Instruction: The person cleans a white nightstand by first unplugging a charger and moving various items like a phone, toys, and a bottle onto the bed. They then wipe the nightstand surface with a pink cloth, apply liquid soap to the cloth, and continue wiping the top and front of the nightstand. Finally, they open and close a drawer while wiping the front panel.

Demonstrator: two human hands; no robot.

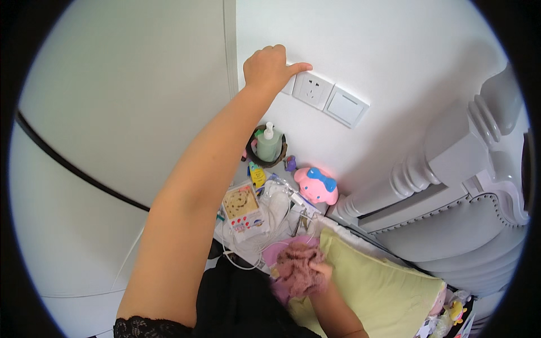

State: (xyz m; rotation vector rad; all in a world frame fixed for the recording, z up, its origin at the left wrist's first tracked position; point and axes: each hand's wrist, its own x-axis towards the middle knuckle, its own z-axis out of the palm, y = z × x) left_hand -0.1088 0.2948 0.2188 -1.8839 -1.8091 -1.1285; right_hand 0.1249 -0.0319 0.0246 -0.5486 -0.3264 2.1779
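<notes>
My left arm reaches up to the wall, with my left hand (267, 69) at the left end of a row of white wall plates. Its fingers are curled and mostly hidden, and the thumb sticks out along the top of the plates. Right of it are a white socket (313, 90) and a white wide-button switch (346, 106). Low down, my right hand (321, 277) is closed on a crumpled, fluffy dusty-pink cloth (298, 266). This cloth is in front of a purple item (307, 240), beside a yellow-green pillow (360, 276).
A cluttered bedside top holds a pump bottle (269, 145) in a dark round basket, a pink figure (316, 186) with a blue bow, a clear-lidded box (242, 208) and white cables (273, 239). A grey padded headboard (451, 225) stands right; a pale panel (129, 90) stands left.
</notes>
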